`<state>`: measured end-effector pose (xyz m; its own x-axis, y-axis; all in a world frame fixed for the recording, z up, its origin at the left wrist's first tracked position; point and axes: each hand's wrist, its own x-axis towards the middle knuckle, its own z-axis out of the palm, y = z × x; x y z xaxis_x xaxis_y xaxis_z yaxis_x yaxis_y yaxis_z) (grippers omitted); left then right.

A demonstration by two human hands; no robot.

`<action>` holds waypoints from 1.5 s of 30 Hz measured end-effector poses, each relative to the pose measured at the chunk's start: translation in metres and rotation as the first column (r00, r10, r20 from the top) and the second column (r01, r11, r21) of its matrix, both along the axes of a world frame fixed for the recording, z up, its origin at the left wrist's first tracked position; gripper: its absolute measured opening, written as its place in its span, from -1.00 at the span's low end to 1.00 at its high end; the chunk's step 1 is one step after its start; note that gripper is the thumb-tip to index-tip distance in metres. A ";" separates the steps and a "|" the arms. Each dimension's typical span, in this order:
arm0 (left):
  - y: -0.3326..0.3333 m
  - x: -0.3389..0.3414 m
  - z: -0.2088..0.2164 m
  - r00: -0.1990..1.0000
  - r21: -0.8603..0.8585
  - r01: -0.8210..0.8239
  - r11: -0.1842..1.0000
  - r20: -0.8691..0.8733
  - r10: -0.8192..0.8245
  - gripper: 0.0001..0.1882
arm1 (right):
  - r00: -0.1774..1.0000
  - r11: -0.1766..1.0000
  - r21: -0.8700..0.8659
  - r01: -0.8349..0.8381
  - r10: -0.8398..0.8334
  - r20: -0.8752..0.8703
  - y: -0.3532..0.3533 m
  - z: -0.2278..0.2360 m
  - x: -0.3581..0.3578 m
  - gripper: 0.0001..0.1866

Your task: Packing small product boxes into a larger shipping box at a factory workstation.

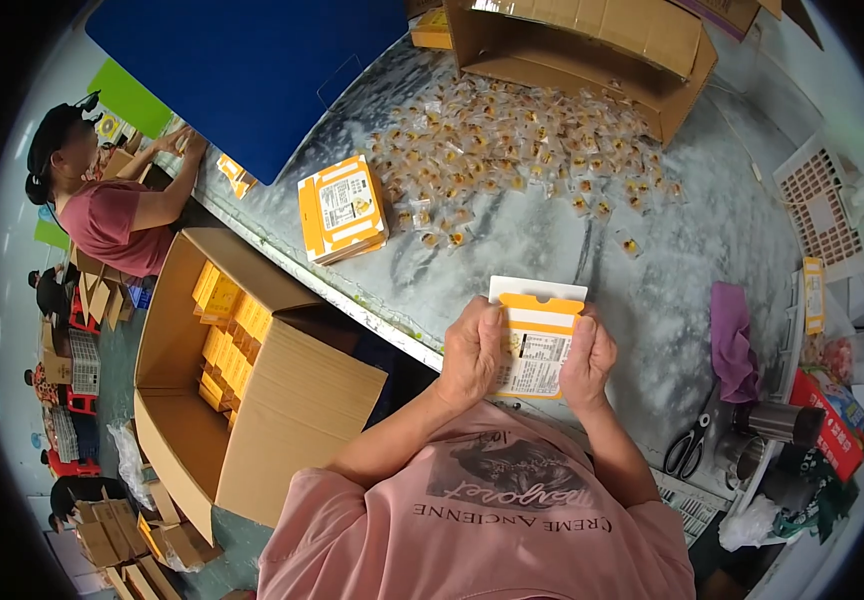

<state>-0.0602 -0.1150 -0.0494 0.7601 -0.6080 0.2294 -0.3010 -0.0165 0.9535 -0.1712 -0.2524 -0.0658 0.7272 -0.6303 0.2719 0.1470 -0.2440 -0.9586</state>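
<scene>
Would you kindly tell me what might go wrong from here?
1. The left hand and right hand grip the yellow and white carton by its sides, so too hard a squeeze might crease it.
2. The stack of flat cartons sits near the edge of the table; a bump could tip it off.
3. Loose packets are widely scattered, so a stray one might be overlooked.

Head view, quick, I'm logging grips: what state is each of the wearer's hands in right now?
Left hand: closed, holding the left side of a yellow-and-white rectangular cardboard box.
Right hand: closed, holding the same box's right side.
</scene>
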 end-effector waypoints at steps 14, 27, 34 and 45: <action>0.011 0.013 0.030 0.980 0.179 0.009 0.984 0.195 -0.044 -0.86 | 0.992 0.912 -0.393 -0.115 0.085 -0.093 -0.004 0.043 0.010 -0.78; 0.009 0.007 0.018 0.973 -0.165 0.030 0.986 0.229 0.009 -0.02 | 0.980 0.982 0.026 -0.188 0.186 0.068 0.026 0.002 0.014 -0.41; 0.014 0.009 0.028 0.952 -0.206 -0.031 0.978 0.292 0.092 -0.25 | 0.985 0.984 0.025 -0.174 0.174 0.014 0.020 0.010 0.011 -0.42; 0.025 0.011 0.033 0.972 -0.302 -0.035 0.953 0.211 0.103 -0.26 | 0.990 0.997 -0.067 -0.038 0.047 0.132 0.033 0.023 0.015 -0.49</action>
